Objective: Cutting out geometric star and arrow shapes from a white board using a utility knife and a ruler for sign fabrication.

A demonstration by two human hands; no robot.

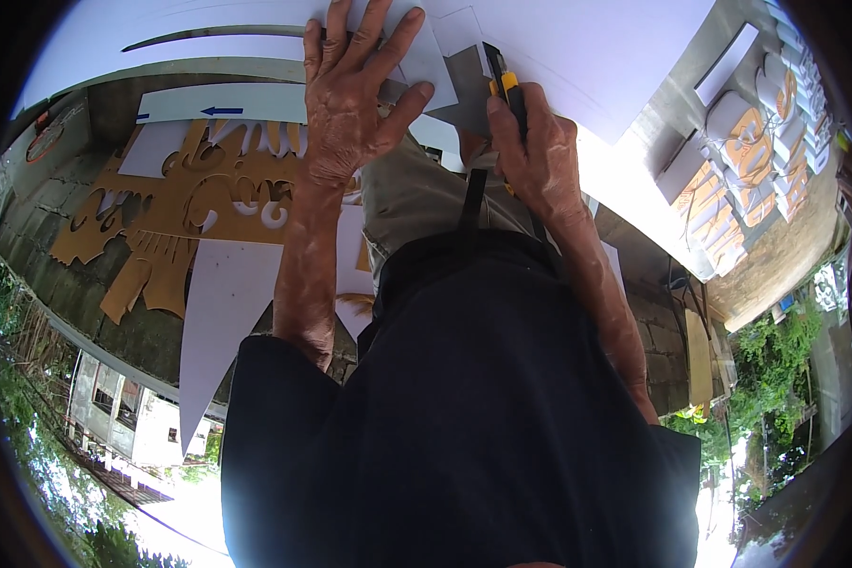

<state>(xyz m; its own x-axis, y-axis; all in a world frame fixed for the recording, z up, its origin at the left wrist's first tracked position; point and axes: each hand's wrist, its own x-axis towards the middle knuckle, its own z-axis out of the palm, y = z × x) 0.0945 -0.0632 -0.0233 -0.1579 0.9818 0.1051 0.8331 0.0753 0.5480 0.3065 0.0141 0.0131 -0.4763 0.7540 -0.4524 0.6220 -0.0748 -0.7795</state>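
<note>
A large white sheet (587, 47) with faint pencil lines spreads across the top of the view. My left hand (350, 114) presses on it with the fingers spread. In my right hand (547, 161), a yellow and black utility knife (511, 92) is gripped with its blade end pointing away from me. The knife's tip is beside an angular grey area (466, 74) in the sheet's near edge; whether the blade touches the sheet I cannot tell. Farther left, a long, thin curved slot (213, 40) runs through the sheet.
Below the sheet, at left, lie brown sheets with cut-out shapes (161, 204) and a pointed white piece (225, 303). A white strip with a blue arrow (265, 106) borders them. At right, several white and brown cut shapes (746, 142) cover another surface.
</note>
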